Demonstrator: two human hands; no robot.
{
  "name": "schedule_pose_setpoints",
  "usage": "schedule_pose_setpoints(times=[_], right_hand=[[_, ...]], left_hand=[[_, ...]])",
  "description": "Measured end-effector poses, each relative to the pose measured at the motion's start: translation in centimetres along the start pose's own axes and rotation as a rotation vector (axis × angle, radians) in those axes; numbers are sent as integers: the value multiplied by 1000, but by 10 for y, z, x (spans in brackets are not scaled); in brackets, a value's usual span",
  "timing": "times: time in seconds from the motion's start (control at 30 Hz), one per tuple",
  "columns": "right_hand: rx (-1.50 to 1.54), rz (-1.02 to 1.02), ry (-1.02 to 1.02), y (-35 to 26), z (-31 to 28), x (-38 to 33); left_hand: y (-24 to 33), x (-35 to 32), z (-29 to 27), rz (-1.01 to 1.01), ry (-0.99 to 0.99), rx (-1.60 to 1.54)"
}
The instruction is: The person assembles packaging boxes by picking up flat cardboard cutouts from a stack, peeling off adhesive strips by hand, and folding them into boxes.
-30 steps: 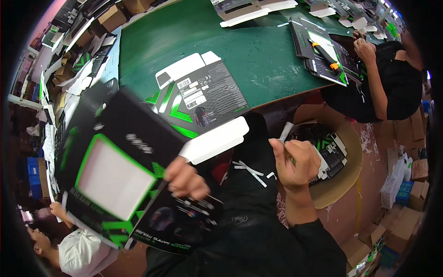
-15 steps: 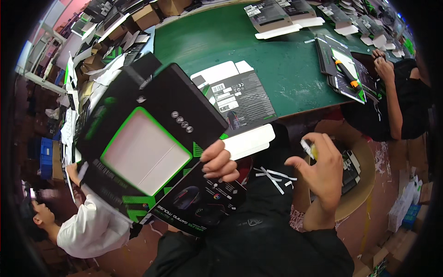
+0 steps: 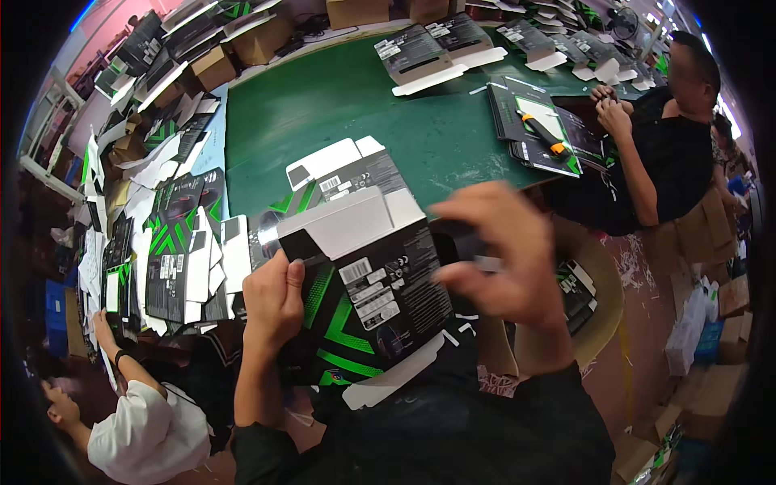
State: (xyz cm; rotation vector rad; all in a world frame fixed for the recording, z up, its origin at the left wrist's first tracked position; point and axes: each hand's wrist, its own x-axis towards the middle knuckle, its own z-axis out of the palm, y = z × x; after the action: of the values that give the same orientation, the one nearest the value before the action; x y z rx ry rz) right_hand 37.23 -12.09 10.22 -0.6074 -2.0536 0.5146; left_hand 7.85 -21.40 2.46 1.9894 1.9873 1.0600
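My left hand (image 3: 275,301) is closed on the left edge of a black and green printed cardboard box (image 3: 384,279). The box is flat, tilted toward me, with its white inner flap (image 3: 347,226) at the top and another pale flap (image 3: 396,380) at the bottom. Beside its right edge is my right hand (image 3: 517,259), smeared by motion, with thumb and forefinger apart. Something small and greyish shows inside its curve, but I cannot make it out. Behind the held box, a similar flat box (image 3: 356,166) lies on the green table (image 3: 323,105).
Flattened boxes (image 3: 190,259) and papers pile up on the left. A person in white (image 3: 153,428) works there. At right, another person (image 3: 663,145) sits by stacked box sheets (image 3: 513,121) with an orange-black cutter (image 3: 546,136) on top. A round carton (image 3: 602,299) stands right of me.
The box with a window cutout has left my left hand, which now grips a different printed box. My right hand has moved left toward its edge. The view has shifted.
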Motion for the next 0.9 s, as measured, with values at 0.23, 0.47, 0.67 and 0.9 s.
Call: schedule_pose_setpoints(times=[0.23, 0.47, 0.67, 0.9], right_hand=[[-248, -16, -243, 10, 63, -36], [17, -75, -4, -18, 47, -32], [542, -220, -141, -47, 48, -24], [727, 759, -83, 5, 25, -85]], left_hand=[[33, 0, 5, 459, 252, 306], [90, -71, 6, 46, -58, 37], [71, -110, 6, -52, -200, -792], [62, -85, -7, -583, 106, -1159]])
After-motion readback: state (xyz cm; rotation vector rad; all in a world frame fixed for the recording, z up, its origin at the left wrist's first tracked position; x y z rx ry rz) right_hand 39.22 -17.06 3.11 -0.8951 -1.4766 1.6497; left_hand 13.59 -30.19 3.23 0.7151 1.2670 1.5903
